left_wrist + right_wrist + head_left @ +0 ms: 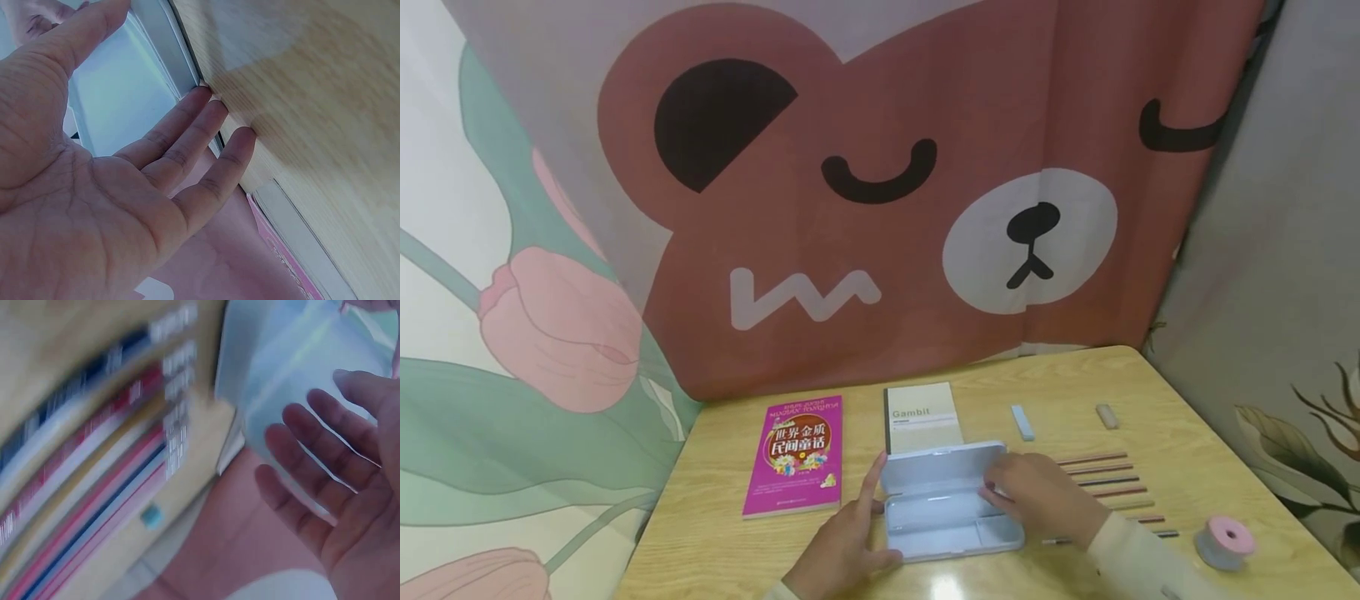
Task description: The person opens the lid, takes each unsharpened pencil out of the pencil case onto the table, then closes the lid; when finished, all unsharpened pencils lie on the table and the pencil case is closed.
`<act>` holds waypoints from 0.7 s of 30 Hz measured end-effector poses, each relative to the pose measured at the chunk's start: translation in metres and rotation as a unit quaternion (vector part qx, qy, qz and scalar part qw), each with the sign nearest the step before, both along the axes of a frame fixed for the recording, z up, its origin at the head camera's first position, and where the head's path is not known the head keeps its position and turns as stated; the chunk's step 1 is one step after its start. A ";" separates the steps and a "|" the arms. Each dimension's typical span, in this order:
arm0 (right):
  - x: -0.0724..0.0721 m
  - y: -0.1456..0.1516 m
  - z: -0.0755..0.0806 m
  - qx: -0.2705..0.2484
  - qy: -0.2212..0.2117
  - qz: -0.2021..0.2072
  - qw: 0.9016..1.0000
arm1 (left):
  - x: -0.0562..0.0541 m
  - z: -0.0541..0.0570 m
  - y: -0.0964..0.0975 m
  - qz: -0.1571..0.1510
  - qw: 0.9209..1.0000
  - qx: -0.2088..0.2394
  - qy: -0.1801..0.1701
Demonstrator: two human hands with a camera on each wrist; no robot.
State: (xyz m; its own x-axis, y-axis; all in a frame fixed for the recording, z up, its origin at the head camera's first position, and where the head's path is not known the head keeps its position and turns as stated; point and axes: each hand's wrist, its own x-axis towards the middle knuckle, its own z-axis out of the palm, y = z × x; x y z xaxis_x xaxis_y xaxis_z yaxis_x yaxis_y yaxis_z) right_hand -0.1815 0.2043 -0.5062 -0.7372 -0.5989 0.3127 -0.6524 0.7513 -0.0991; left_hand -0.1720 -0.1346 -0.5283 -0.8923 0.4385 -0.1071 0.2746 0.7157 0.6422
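Note:
A pale blue pencil case (pixel 931 543) lies on the wooden table with its lid (pixel 925 468) raised. Inside, a long tray and a small compartment at the right end show, with nothing visible in them. My left hand (pixel 844 533) rests at the left end of the case, thumb at the front corner and index finger up along the lid; in the left wrist view the other fingers (pixel 181 147) stretch loosely beside its edge. Over the right end is my right hand (pixel 1043 492), its fingertips close to the lid. The right wrist view shows those fingers (pixel 306 456) loosely spread, holding nothing.
Several pencils (pixel 1105 481) lie in a row to the right of the case, partly behind the right forearm. Farther right stands a pink-topped spool (pixel 1225 542). Behind are a blue eraser (pixel 1022 422), a brownish eraser (pixel 1107 416), a Gambit notebook (pixel 922 417) and a magenta book (pixel 797 458).

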 end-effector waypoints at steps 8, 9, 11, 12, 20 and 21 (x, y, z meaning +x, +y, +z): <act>0.009 -0.027 -0.028 -0.009 0.008 0.023 1.000 | 0.000 -0.002 -0.001 -0.001 1.000 0.004 -0.004; 0.010 -0.030 -0.032 -0.008 0.011 0.025 1.000 | 0.000 -0.002 -0.001 0.001 1.000 0.004 -0.007; 0.011 -0.034 -0.039 -0.005 0.019 0.033 0.999 | 0.000 -0.002 0.000 0.003 1.000 0.004 -0.012; 0.011 -0.035 -0.042 -0.003 0.027 0.036 0.999 | 0.000 -0.002 0.000 0.004 1.000 0.003 -0.015; 0.009 -0.042 -0.048 -0.002 0.038 0.047 0.998 | -0.002 -0.003 0.000 0.004 1.000 -0.003 -0.008; 0.008 -0.043 -0.048 0.000 0.034 0.046 0.998 | -0.001 -0.003 -0.001 0.003 1.000 -0.004 -0.005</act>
State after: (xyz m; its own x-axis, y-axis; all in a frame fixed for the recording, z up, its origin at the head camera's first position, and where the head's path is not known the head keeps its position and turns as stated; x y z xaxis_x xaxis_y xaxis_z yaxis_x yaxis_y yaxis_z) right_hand -0.1734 0.1613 -0.5539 -0.6571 -0.6624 0.3599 -0.7232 0.6886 -0.0529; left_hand -0.1733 -0.1352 -0.5312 -0.8937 0.4325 -0.1192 0.2642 0.7222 0.6392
